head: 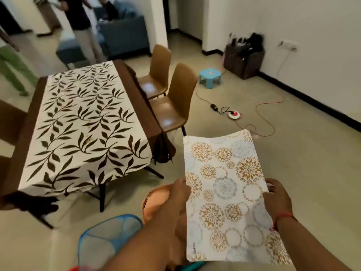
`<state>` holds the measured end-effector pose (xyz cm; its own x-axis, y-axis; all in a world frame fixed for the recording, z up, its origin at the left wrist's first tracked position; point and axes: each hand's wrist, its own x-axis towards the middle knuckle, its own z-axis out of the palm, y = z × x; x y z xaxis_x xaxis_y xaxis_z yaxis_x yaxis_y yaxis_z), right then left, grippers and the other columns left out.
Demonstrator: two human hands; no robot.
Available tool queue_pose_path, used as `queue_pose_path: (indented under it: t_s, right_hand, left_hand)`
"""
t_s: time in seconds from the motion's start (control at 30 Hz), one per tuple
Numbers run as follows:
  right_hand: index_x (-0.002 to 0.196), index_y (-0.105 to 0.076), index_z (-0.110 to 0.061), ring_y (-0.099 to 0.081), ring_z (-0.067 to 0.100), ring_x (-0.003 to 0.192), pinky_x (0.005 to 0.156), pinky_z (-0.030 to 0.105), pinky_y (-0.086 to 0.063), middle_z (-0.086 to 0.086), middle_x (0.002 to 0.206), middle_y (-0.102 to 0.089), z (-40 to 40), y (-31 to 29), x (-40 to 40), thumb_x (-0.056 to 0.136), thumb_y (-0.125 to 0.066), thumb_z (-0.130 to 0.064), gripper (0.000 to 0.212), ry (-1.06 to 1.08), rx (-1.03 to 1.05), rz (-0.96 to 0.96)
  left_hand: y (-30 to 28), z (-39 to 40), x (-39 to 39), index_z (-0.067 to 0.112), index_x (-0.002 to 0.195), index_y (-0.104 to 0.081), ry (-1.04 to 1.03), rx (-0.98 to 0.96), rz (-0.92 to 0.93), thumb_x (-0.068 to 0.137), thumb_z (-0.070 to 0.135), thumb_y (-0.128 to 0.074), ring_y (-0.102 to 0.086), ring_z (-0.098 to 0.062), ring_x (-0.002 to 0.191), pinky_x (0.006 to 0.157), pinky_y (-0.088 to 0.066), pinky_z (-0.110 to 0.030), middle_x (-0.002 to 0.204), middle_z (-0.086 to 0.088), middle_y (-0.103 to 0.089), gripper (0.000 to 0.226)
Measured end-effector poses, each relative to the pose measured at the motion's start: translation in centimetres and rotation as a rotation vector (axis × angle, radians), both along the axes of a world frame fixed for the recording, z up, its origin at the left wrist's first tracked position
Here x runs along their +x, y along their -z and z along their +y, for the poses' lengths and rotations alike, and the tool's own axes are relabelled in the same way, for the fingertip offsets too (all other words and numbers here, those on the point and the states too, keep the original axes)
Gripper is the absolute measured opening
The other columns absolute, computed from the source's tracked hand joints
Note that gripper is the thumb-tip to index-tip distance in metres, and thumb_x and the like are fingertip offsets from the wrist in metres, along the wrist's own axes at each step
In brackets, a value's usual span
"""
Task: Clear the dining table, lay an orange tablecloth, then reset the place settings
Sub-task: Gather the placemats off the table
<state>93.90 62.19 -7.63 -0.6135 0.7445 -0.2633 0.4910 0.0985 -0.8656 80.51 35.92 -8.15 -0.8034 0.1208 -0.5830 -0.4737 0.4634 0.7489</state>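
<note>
A white placemat [226, 194] printed with gold and grey flower circles is held flat in front of me, over the floor. My left hand [175, 194] grips its left edge and my right hand [275, 196] grips its right edge. Under my left hand lies an orange folded cloth [156, 198], partly hidden by my arm. The dining table [136, 94] stands to the left, covered by a white cloth with dark brown leaves [84, 130]; nothing lies on that cloth.
Two brown chairs [175, 102] stand along the table's right side. A blue mesh basket [105, 237] sits near my left arm. A small blue stool [210, 76], cables and a round red-white device [234, 115] lie on the floor. People stand at the far left.
</note>
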Motion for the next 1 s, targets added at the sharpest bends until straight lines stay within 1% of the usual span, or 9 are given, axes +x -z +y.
queue_pose_path:
  t_s: [0.07, 0.17, 0.3, 0.47, 0.6, 0.7, 0.77, 0.87, 1.0]
  right_hand:
    - [0.114, -0.062, -0.026, -0.062, 0.021, 0.090, 0.065, 0.026, -0.046, 0.000, 0.104, -0.066, 1.1, 1.1, -2.1, 0.087, -0.044, 0.008, 0.047, -0.059, -0.022, -0.036]
    - [0.114, -0.062, -0.025, -0.062, 0.016, 0.085, 0.061, 0.025, -0.044, 0.001, 0.103, -0.067, 2.7, 2.5, -5.5, 0.086, -0.043, 0.009, 0.047, -0.159, -0.049, -0.057]
    - [0.112, -0.059, -0.026, -0.062, 0.016, 0.083, 0.059, 0.025, -0.044, 0.002, 0.103, -0.065, 5.2, 4.2, -10.3, 0.086, -0.045, 0.009, 0.045, -0.335, -0.050, -0.103]
    - [0.113, -0.060, -0.024, -0.062, 0.021, 0.089, 0.068, 0.029, -0.048, 0.000, 0.102, -0.065, 6.6, 8.5, -12.1, 0.086, -0.045, 0.009, 0.045, -0.468, -0.086, -0.156]
    - [0.112, -0.060, -0.026, -0.057, 0.005, 0.082, 0.061, 0.022, -0.043, -0.004, 0.101, -0.063, 8.1, 11.4, -12.4, 0.086, -0.045, 0.008, 0.045, -0.521, -0.095, -0.216]
    - [0.113, -0.060, -0.024, -0.059, 0.009, 0.086, 0.066, 0.021, -0.044, -0.003, 0.104, -0.064, 8.8, 13.4, -12.4, 0.087, -0.048, 0.008, 0.042, -0.541, -0.123, -0.217]
    - [0.115, -0.060, -0.022, -0.062, 0.017, 0.093, 0.075, 0.026, -0.049, 0.000, 0.106, -0.066, 9.2, 14.5, -12.3, 0.088, -0.050, 0.007, 0.040, -0.543, -0.129, -0.214]
    - [0.115, -0.060, -0.022, -0.063, 0.021, 0.098, 0.083, 0.033, -0.052, 0.002, 0.107, -0.066, 9.6, 15.7, -12.4, 0.089, -0.051, 0.007, 0.040, -0.554, -0.150, -0.206]
    - [0.119, -0.059, -0.020, -0.064, 0.023, 0.100, 0.090, 0.041, -0.054, 0.003, 0.111, -0.067, 9.6, 16.5, -12.6, 0.089, -0.052, 0.006, 0.040, -0.575, -0.164, -0.202]
  left_hand:
    - [0.1, 0.0, -0.3, 0.014, 0.131, -0.053, -0.051, 0.032, -0.083, 0.097, 0.005, -0.053, -0.067, -0.020, 0.087, 0.067, -0.056, -0.029, 0.105, -0.004, -0.067, 0.035]
    - [1.1, 0.6, -0.9, 0.011, 0.130, -0.059, -0.144, 0.075, -0.131, 0.095, 0.006, -0.057, -0.070, -0.029, 0.099, 0.084, -0.060, -0.042, 0.110, -0.010, -0.071, 0.035]
    - [0.9, 2.5, -0.2, 0.018, 0.104, -0.065, -0.287, 0.039, -0.139, 0.096, 0.015, -0.059, -0.071, -0.019, 0.084, 0.056, -0.050, -0.024, 0.094, -0.001, -0.073, 0.010]
    - [4.9, 4.0, 1.4, 0.001, 0.128, -0.058, -0.458, 0.007, -0.153, 0.098, 0.001, -0.052, -0.062, -0.037, 0.104, 0.088, -0.051, -0.044, 0.124, -0.024, -0.064, 0.031]
    - [8.7, 5.2, 3.1, -0.015, 0.119, -0.060, -0.533, -0.003, -0.163, 0.096, -0.012, -0.046, -0.058, -0.046, 0.095, 0.078, -0.040, -0.043, 0.114, -0.038, -0.061, 0.027]
    - [10.7, 5.5, 3.7, -0.020, 0.118, -0.056, -0.567, 0.071, -0.152, 0.097, -0.014, -0.044, -0.055, -0.046, 0.089, 0.078, -0.047, -0.047, 0.110, -0.037, -0.057, 0.025]
    - [11.9, 5.4, 3.9, -0.016, 0.122, -0.056, -0.598, 0.087, -0.140, 0.100, -0.008, -0.044, -0.058, -0.048, 0.094, 0.084, -0.052, -0.050, 0.115, -0.036, -0.060, 0.026]
    - [13.3, 5.0, 4.8, -0.007, 0.127, -0.055, -0.614, 0.146, -0.150, 0.103, 0.004, -0.044, -0.058, -0.040, 0.090, 0.076, -0.056, -0.044, 0.106, -0.028, -0.062, 0.028]
    - [14.3, 4.7, 5.2, 0.024, 0.113, -0.068, -0.606, 0.076, -0.148, 0.091, 0.002, -0.053, -0.074, -0.027, 0.088, 0.075, -0.063, -0.037, 0.100, 0.000, -0.077, 0.035]
